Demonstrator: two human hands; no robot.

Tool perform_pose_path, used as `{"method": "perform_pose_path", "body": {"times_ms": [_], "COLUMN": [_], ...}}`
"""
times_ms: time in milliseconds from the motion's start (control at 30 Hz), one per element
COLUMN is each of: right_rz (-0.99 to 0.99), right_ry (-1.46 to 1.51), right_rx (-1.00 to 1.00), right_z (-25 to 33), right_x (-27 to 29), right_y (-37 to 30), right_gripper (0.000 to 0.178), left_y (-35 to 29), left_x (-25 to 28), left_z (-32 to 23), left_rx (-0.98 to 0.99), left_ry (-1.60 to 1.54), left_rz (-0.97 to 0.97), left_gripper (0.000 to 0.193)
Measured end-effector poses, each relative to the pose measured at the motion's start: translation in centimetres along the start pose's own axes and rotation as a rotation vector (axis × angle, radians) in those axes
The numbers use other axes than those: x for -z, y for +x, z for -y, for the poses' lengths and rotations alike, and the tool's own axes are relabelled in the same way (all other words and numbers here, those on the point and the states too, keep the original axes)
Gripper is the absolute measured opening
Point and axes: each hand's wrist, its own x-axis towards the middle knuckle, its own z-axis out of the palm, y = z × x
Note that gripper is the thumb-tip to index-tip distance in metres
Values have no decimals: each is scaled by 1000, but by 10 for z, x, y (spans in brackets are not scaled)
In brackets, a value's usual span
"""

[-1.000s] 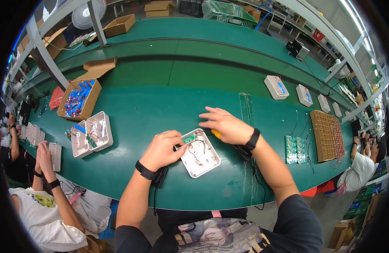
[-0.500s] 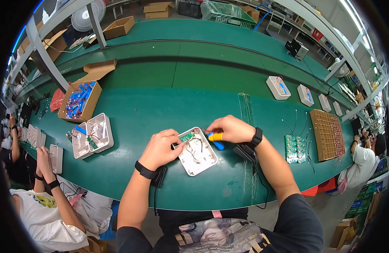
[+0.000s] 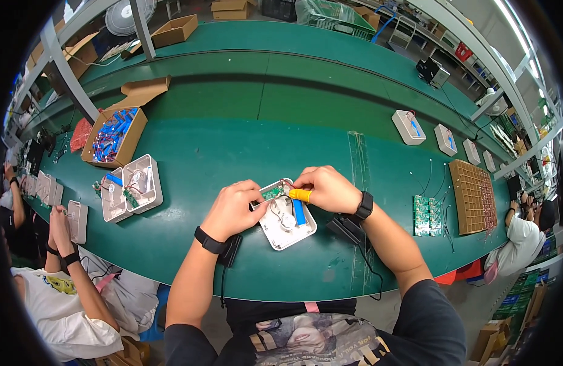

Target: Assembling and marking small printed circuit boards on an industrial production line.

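Note:
In front of me a white plastic case (image 3: 280,240) lies with its open side up. Inside it are a small green circuit board (image 3: 273,193), a round white part (image 3: 287,221) and thin wires. My left hand (image 3: 237,206) grips the case's upper left rim, thumb beside the board. A blue cylindrical battery (image 3: 299,213) rests along the case's right side. Just above it, my right hand (image 3: 326,190), a yellow cot on its thumb, pinches the battery's thin red wires (image 3: 285,183) near the board's right end. Its fingertips partly hide the wires.
Left of me stand two joined white cases (image 3: 148,204) and a cardboard box (image 3: 141,131) of blue batteries. To the right are green circuit boards (image 3: 428,215), a cardboard divider tray (image 3: 470,195) and several white cases (image 3: 408,128). Another person's hands (image 3: 60,230) work at far left.
My right hand has moved left, bringing the battery from outside the case's right edge into the case. Its fingertips are now close to the circuit board. My left hand stays at the rim.

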Motion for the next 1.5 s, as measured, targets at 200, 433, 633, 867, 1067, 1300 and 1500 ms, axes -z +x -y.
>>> {"method": "perform_pose_path", "body": {"times_ms": [200, 433, 633, 867, 1067, 1300, 1500], "right_rz": [-15, -12, -6, -17, -226, -180, -180], "right_ry": [-71, -119, -184, -218, 33, -278, -262], "right_rx": [21, 76, 103, 51, -65, 120, 109], "right_z": [4, 1, -2, 0, 0, 22, 3], "right_x": [0, -4, -13, -20, -42, -55, -40], "right_y": [-1, 2, 2, -7, -30, -95, -83], "right_gripper": [20, 20, 19, 20, 26, 27, 23], "left_y": [1, 2, 1, 0, -2, 0, 4], "left_x": [-1, 0, -2, -1, -3, 0, 13], "left_z": [-1, -2, 1, 2, 7, 3, -6], "left_rx": [-1, 7, 8, -14, -29, -22, -115], "left_ry": [-13, -19, -16, -8, -1, 26, -22], "left_rz": [-8, -17, -19, -17, -27, -11, -172], "left_gripper": [16, 16, 15, 15, 16, 16, 21]}}
